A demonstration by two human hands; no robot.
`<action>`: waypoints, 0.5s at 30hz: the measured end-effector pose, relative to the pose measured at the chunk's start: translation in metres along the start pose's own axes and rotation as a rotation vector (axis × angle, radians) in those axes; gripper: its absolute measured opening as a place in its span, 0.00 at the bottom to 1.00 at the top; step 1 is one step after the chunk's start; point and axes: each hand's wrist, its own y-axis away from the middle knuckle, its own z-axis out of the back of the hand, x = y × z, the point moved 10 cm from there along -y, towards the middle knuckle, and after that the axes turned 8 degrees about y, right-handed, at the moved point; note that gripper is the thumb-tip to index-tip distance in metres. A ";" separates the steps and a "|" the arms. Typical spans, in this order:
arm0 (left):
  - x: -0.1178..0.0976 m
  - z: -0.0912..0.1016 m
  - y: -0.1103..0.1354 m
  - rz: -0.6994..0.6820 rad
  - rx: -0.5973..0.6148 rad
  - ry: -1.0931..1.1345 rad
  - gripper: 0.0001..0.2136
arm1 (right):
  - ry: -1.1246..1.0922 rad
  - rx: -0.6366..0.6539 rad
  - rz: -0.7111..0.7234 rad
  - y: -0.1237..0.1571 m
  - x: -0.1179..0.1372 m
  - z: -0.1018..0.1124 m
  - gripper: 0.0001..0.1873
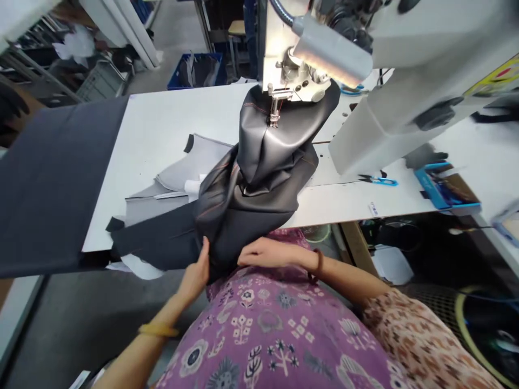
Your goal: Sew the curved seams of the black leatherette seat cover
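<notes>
A bundle of dark grey leather-like cover (259,178) with orange stitching hangs from the needle (274,116) of a white sewing machine (381,70) down to my lap. My left hand (198,273) grips the cover's lower left edge, fingers curled round it. At the lower edge by my waist, my right hand (265,253) lies on the cover with fingers bent and pressed together. Both wrists wear bangles.
Grey fabric pieces (178,178) lie on the white table (162,124) left of the cover. A dark cloth (52,178) drapes the table's left end. Blue-handled snips (379,180) and a blue tray (444,186) sit at right. A blue bin (198,70) stands behind.
</notes>
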 end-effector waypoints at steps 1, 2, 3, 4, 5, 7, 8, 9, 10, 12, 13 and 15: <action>-0.007 -0.015 -0.005 -0.028 0.047 -0.016 0.28 | -0.235 -0.064 -0.029 -0.001 0.002 0.020 0.13; -0.013 -0.022 -0.006 -0.043 0.072 -0.042 0.28 | -0.492 -0.200 -0.072 -0.001 -0.001 0.045 0.13; -0.021 -0.022 -0.004 -0.078 0.090 -0.095 0.28 | -0.748 -0.376 -0.119 0.002 -0.009 0.070 0.13; -0.030 -0.015 -0.001 -0.123 0.092 -0.157 0.27 | -0.969 -0.548 -0.159 0.006 -0.020 0.090 0.10; -0.038 -0.001 0.003 -0.181 0.082 -0.216 0.26 | -1.130 -0.678 -0.192 0.008 -0.029 0.103 0.08; -0.062 0.043 0.010 -0.361 0.004 -0.305 0.21 | -1.369 -0.792 -0.300 0.000 -0.045 0.112 0.06; -0.079 0.072 0.011 -0.479 -0.066 -0.304 0.22 | -1.455 -0.821 -0.365 -0.007 -0.053 0.112 0.08; -0.097 0.106 0.010 -0.589 -0.197 -0.316 0.24 | -1.515 -0.855 -0.422 -0.015 -0.060 0.113 0.10; -0.118 0.142 0.007 -0.692 -0.375 -0.331 0.24 | -1.549 -0.902 -0.464 -0.023 -0.066 0.116 0.12; -0.164 0.196 -0.001 -0.951 -0.637 -0.317 0.18 | -1.559 -1.013 -0.483 -0.035 -0.075 0.127 0.17; -0.184 0.215 -0.011 -1.050 -0.711 -0.300 0.14 | -1.550 -1.046 -0.469 -0.039 -0.077 0.132 0.18; -0.221 0.236 -0.043 -1.143 -0.754 -0.314 0.15 | -1.493 -1.026 -0.445 -0.042 -0.077 0.140 0.19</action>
